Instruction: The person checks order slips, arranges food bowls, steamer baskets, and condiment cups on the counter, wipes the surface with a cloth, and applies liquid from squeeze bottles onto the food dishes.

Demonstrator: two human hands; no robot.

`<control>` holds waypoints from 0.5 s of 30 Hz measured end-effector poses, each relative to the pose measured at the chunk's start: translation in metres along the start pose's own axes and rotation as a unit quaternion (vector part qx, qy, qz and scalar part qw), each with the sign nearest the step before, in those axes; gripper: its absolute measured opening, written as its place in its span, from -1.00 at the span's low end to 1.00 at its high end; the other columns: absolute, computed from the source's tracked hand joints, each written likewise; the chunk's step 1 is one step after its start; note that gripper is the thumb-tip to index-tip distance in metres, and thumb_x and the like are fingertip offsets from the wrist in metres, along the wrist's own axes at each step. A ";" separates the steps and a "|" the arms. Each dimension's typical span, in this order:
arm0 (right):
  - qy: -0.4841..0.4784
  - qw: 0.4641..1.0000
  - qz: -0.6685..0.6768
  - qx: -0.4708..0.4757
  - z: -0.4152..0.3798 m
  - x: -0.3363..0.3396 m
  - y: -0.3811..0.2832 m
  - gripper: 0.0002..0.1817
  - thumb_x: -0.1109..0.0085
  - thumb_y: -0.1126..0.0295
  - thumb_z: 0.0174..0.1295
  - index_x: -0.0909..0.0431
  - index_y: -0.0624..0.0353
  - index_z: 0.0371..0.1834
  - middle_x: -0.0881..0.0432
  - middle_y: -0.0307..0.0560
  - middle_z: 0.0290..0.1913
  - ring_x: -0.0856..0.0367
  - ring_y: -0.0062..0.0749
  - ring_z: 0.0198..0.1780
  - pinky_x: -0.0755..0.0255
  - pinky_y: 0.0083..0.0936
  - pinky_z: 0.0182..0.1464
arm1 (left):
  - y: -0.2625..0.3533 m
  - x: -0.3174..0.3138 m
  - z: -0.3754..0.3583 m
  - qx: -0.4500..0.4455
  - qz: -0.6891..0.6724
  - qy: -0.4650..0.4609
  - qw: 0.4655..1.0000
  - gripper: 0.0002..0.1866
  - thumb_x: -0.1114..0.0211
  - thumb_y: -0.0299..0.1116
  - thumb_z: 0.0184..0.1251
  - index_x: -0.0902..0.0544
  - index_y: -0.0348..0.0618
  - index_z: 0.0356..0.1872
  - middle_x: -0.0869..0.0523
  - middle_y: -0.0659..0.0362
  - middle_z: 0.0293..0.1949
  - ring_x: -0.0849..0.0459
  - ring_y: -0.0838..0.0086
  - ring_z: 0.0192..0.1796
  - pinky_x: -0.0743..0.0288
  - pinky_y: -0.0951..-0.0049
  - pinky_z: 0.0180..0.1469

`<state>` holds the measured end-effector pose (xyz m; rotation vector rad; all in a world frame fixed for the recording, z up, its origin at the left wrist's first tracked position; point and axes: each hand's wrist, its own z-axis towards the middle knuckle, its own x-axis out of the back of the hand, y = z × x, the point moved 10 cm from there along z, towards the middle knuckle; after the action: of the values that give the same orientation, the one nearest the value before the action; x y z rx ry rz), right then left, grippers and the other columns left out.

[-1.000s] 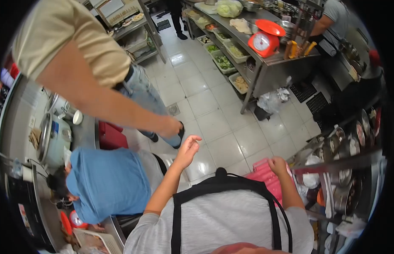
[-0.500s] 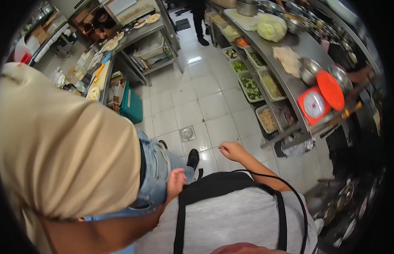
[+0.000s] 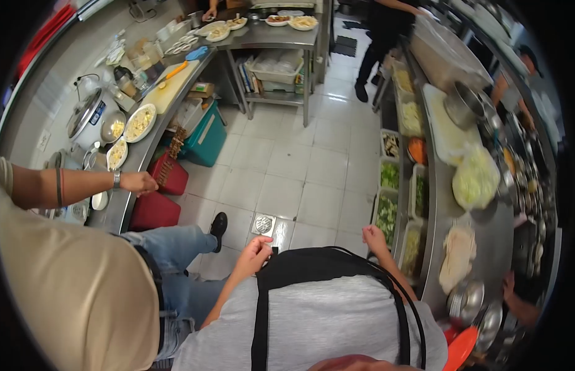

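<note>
My left hand (image 3: 255, 252) is in front of my black apron (image 3: 312, 263), its fingers loosely curled with nothing visible in them. Off to the right, my right hand (image 3: 375, 238) hangs beside the steel counter, closed in a loose fist. Nearest to it on the lower shelf are trays of cut greens (image 3: 386, 210) and pale shredded food (image 3: 411, 247). On the counter above lie a bag of pale green cabbage (image 3: 476, 179) and a flat, pale cloth-like piece (image 3: 459, 256).
A person in a beige shirt (image 3: 77, 278) stands close on my left, arm over the left counter. Plates of food (image 3: 140, 122), a teal bin (image 3: 204, 136) and red bins (image 3: 154, 210) line that side. Tiled floor (image 3: 278, 164) runs ahead toward a person in dark clothes (image 3: 377, 43).
My view has turned and moved forward along the aisle. The red scale has slid to the bottom right. The beige-shirted person's arm is now visible. My right hand is closer to the right counter.
</note>
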<state>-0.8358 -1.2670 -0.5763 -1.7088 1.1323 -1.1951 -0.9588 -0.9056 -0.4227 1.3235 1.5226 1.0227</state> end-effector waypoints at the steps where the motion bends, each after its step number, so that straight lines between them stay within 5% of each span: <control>1: -0.021 0.999 -0.027 0.031 0.041 -0.002 -0.024 -0.85 0.03 0.37 0.11 -0.39 0.24 -0.46 -0.42 -0.23 -0.66 -0.37 -0.62 -0.64 -0.28 -0.68 -0.58 | 0.010 -0.004 0.020 -0.017 0.010 -0.016 1.000 -0.75 -0.06 -0.37 0.17 -0.38 -0.22 -0.14 -0.43 0.28 -0.52 -0.33 0.71 -0.54 -0.23 0.71 -0.50; 4: -0.063 0.992 -0.065 0.088 0.134 -0.021 -0.125 -0.85 0.05 0.38 0.11 -0.40 0.25 -0.43 -0.41 -0.25 -0.66 -0.36 -0.63 -0.63 -0.27 -0.69 -0.56 | 0.019 0.012 0.060 -0.051 0.150 0.044 0.986 -0.73 -0.08 -0.37 0.16 -0.39 -0.21 -0.13 -0.42 0.28 -0.53 -0.35 0.69 -0.52 -0.26 0.68 -0.48; 8: -0.105 0.988 0.035 0.110 0.241 -0.087 -0.188 -0.84 0.01 0.35 0.09 -0.43 0.24 -0.47 -0.40 -0.31 -0.65 -0.34 -0.69 -0.62 -0.23 -0.69 -0.58 | 0.004 0.046 0.113 0.028 0.192 0.073 0.978 -0.67 -0.13 -0.31 0.11 -0.39 -0.20 -0.10 -0.49 0.21 -0.51 -0.46 0.59 -0.47 -0.34 0.60 -0.40; 15: -0.221 0.970 -0.017 0.095 0.340 -0.188 -0.198 -0.83 0.00 0.32 0.08 -0.46 0.20 -0.38 -0.41 -0.32 -0.62 -0.34 -0.67 -0.60 -0.25 -0.70 -0.55 | 0.067 0.103 0.271 0.022 0.238 0.051 0.970 -0.60 -0.13 -0.22 0.08 -0.39 -0.19 -0.07 -0.54 0.13 -0.47 -0.52 0.45 -0.43 -0.37 0.52 -0.35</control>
<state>-0.4958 -0.9952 -0.5464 -1.7362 0.6976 -0.8488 -0.6887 -0.7830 -0.4504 1.7409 1.3323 1.3786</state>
